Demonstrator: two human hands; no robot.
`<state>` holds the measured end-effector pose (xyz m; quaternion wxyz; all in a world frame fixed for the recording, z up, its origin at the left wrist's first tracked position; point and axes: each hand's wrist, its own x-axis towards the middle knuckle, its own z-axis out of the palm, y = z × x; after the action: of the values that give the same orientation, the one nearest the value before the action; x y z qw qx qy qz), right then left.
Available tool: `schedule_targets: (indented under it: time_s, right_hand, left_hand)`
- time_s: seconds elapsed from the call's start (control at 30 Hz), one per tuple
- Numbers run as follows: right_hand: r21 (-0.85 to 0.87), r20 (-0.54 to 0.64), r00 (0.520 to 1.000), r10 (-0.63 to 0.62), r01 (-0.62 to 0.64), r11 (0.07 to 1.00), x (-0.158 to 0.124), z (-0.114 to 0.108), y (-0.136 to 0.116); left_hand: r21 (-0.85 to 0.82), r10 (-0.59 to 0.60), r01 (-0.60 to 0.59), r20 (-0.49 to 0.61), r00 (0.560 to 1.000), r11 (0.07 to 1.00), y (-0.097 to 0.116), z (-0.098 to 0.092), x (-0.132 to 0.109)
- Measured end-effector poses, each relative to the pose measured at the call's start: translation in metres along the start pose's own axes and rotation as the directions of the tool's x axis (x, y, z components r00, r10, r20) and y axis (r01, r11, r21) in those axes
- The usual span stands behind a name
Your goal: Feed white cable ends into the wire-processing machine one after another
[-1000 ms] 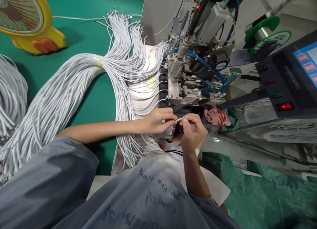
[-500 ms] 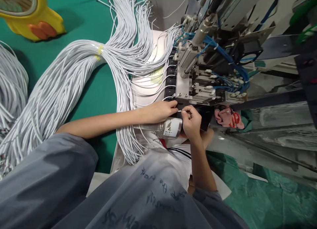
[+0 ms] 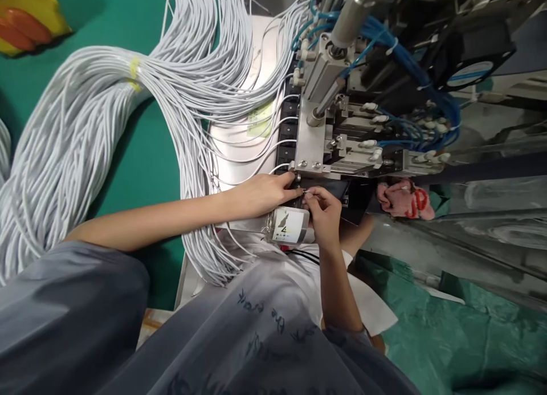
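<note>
My left hand (image 3: 265, 192) and my right hand (image 3: 323, 210) meet at the lower edge of a metal machine head (image 3: 314, 144). Both pinch the end of a thin white wire (image 3: 301, 192) right at the machine's black slot. A big bundle of white wires (image 3: 98, 133) lies on the green mat to the left, tied with a yellow band (image 3: 133, 76). Several of its wires fan out across a white plate (image 3: 239, 150) into a row of black clamps (image 3: 287, 138). A clear cover with a warning label (image 3: 285, 227) sits just under my hands.
Blue air hoses (image 3: 410, 93) and cylinders crowd the machine on the right. A pink and red cloth (image 3: 404, 198) lies beside it. Green sheeting (image 3: 448, 332) covers the lower right. A yellow and orange object (image 3: 25, 19) is at the top left corner.
The view has moved in closer and lower onto the machine. Both hands have carried the wire end up from open space to the machine's slot.
</note>
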<state>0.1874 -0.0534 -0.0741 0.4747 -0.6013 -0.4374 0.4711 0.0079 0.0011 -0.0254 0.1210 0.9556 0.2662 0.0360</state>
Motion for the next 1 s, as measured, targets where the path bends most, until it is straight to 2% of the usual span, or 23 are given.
schedule_targets:
  time_s: [0.1,0.3,0.5,0.67,0.77,0.87,1.0]
  right_hand:
    - [0.029,0.028,0.999,0.038,-0.039,0.999,0.003,-0.002,-0.002]
    - [-0.018,0.089,0.995,0.051,-0.05,0.999,0.007,-0.006,-0.011]
    - [0.062,0.173,0.962,0.212,-0.225,0.972,0.014,-0.008,-0.016]
    - [0.063,0.262,0.933,0.249,-0.273,0.96,0.018,-0.01,-0.016]
    - [0.037,0.212,0.955,0.21,-0.223,0.974,0.013,-0.008,-0.016]
    - [-0.01,0.107,0.99,0.094,-0.094,0.996,0.006,-0.005,-0.014]
    - [-0.075,0.064,0.998,-0.024,0.029,0.997,0.001,-0.001,-0.006]
  left_hand:
    - [0.029,0.007,-0.007,0.012,1.0,1.0,0.001,-0.001,0.0]
    - [0.094,0.023,-0.025,0.016,1.0,0.995,0.002,-0.001,-0.001]
    - [0.174,0.025,-0.033,0.048,0.999,0.984,0.005,-0.006,0.001]
    - [0.217,0.044,-0.059,0.074,0.996,0.974,0.007,-0.007,0.002]
    - [0.22,0.058,-0.071,0.066,0.996,0.973,0.006,-0.006,0.001]
    - [0.24,0.077,-0.089,0.057,0.995,0.967,0.005,-0.005,0.0]
    - [0.286,0.098,-0.109,0.052,0.994,0.952,0.004,-0.006,0.0]
